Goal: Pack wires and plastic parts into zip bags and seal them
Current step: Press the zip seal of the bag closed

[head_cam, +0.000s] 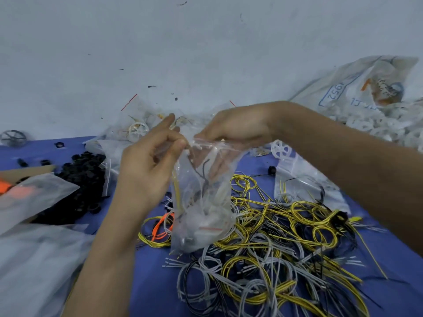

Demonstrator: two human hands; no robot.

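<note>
A clear zip bag [201, 202] hangs upright between my hands above the blue table, with yellow, black and grey wires and small parts inside. My left hand [146, 170] pinches the bag's top left corner between thumb and fingers. My right hand [238, 129] grips the bag's top edge from the right, its fingers showing through the plastic. Under the bag lies a big tangle of yellow, grey and black wire loops [274, 248]. An orange wire loop [162, 227] lies at the pile's left edge.
A heap of black plastic rings [80, 186] lies left of the bag. Filled clear bags [135, 129] lean on the wall behind. White plastic wheels [380, 126] spill from a large sack at the right. Another packed bag [306, 181] and empty bags [34, 259] lie on the blue cloth [151, 282].
</note>
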